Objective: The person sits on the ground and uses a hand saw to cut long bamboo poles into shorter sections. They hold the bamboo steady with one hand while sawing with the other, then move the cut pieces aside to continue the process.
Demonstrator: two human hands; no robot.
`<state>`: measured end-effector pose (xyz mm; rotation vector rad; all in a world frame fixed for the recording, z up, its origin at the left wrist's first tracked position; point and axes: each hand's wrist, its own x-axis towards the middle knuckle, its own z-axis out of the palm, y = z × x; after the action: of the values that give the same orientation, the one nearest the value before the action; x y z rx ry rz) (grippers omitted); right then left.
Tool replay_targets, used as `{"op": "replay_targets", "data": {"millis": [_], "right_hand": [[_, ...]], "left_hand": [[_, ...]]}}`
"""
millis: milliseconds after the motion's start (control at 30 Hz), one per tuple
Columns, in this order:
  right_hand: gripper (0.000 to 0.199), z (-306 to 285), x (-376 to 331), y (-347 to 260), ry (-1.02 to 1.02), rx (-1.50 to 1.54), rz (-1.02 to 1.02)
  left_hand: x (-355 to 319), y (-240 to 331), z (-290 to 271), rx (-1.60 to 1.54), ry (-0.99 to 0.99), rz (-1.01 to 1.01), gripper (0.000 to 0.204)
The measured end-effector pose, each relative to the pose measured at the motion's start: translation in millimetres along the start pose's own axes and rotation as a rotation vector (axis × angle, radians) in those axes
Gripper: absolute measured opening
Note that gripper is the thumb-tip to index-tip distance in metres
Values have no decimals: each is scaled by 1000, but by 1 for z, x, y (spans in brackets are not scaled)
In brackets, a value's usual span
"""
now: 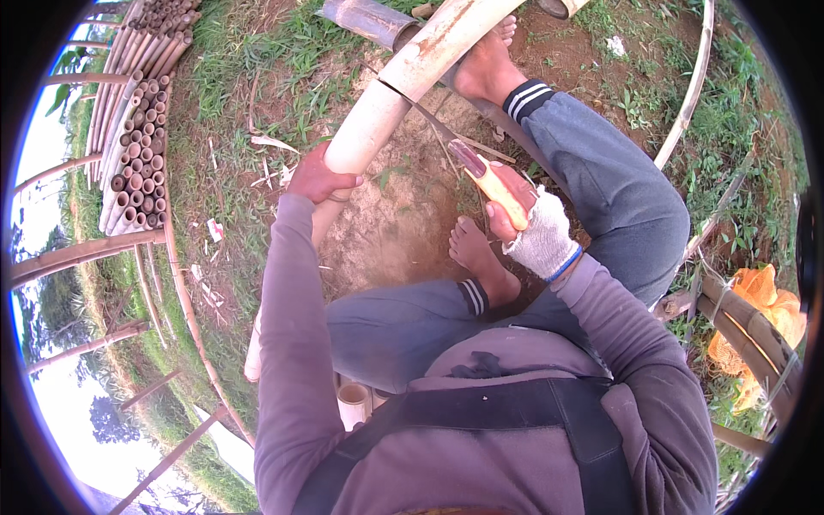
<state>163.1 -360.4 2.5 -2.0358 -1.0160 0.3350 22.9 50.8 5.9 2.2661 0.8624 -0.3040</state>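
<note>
Fingers (339,182) of left hand (319,176) wrapped around pale bamboo pole (403,81). Right hand (515,202), bandaged, clenched on knife (481,172), blade touching pole's notch.

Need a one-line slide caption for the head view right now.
Seated person's left hand steadies a pale bamboo pole while the wrapped right hand holds a knife against it.

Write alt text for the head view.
A seated person's left hand grips a thick pale bamboo pole while the bandaged right hand holds a yellow-handled knife whose blade meets it; cut bamboo tubes lie stacked on grass.
</note>
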Motion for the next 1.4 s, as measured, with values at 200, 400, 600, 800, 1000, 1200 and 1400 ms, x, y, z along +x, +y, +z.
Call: {"op": "replay_targets", "data": {"millis": [200,400,600,800,1000,1200,1400], "right_hand": [[51,-43,-45,-17,92,117,-110],[53,-18,-8,-24,17,23,16],[53,-50,-29,-50,104,212,-42],[58,-71,-16,-82,26,151,0],[53,-73,-22,-68,85,78,-124],[53,-61,-37,-61,149,124,-151],[72,-132,-48,-92,161,80,-188]], "left_hand": [[6,-24,-1,-160,-59,13,97],[15,-20,-13,-224,-69,10,94],[7,-20,-3,-50,-2,23,96],[0,-14,-7,-162,-1,3,93],[-14,16,6,161,217,-56,100],[-21,36,67,569,650,70,116],[25,5,19,374,256,-121,108]]}}
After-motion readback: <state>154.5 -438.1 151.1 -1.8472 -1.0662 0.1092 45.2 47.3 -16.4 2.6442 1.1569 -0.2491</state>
